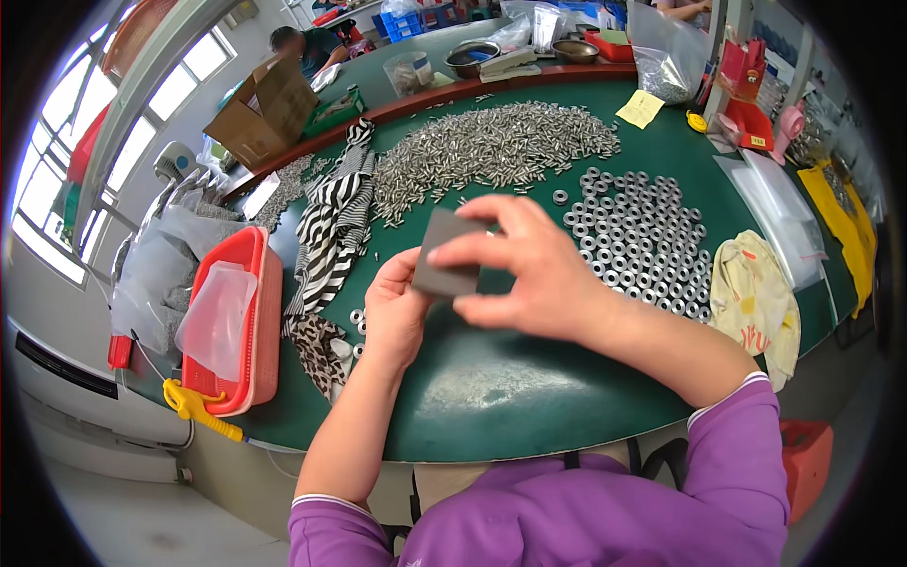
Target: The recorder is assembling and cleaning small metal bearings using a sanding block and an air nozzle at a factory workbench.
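A flat dark-grey block [446, 230] is held up over the green table [491, 397] between both of my hands. My left hand [395, 307] grips its lower left side, with the thumb along the edge. From the right, my right hand [534, 269] has its fingers closed over the block's face and edges. A few metal rings [358, 317] lie just left of my left wrist, partly hidden by it. Many more metal rings [633, 236] sit spread in rows to the right. Beyond my hands is a wide heap of small metal pins [501, 142].
Striped cloth [331, 227] lies left of the pins, beside a red basket [267, 331] holding a clear plastic scoop. A yellow air gun [194, 408] hangs at the left edge. Cream cloth [751, 302] and plastic bags [779, 217] lie right. Another person [319, 52] sits at the back.
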`<state>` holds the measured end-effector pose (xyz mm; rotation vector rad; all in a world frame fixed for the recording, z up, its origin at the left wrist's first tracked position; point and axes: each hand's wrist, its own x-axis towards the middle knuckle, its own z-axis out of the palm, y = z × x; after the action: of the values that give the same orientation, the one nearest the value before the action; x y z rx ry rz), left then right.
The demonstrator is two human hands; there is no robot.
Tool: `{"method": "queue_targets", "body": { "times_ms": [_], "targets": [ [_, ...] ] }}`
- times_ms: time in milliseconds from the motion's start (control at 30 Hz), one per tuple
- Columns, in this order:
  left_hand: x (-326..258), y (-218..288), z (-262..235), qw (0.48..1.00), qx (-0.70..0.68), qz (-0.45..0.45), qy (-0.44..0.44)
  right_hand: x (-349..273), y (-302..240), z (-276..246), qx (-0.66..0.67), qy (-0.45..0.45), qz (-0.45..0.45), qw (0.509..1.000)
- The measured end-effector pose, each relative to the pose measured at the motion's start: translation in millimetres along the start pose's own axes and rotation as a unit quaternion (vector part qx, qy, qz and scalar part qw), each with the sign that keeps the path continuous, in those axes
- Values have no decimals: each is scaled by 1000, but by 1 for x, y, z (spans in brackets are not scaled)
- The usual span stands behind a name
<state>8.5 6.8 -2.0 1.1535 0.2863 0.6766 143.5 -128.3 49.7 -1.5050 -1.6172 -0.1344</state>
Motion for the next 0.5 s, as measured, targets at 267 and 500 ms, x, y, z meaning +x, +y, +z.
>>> {"method": "queue_targets", "body": {
  "times_ms": [267, 500],
  "targets": [
    [-1, 1, 5, 1000, 22, 4, 9, -5, 0, -1, 25, 7, -2, 1000],
    [-1, 3, -1, 999, 4, 21, -41, 4, 36, -4, -53, 90, 75, 992]
  ]
}}
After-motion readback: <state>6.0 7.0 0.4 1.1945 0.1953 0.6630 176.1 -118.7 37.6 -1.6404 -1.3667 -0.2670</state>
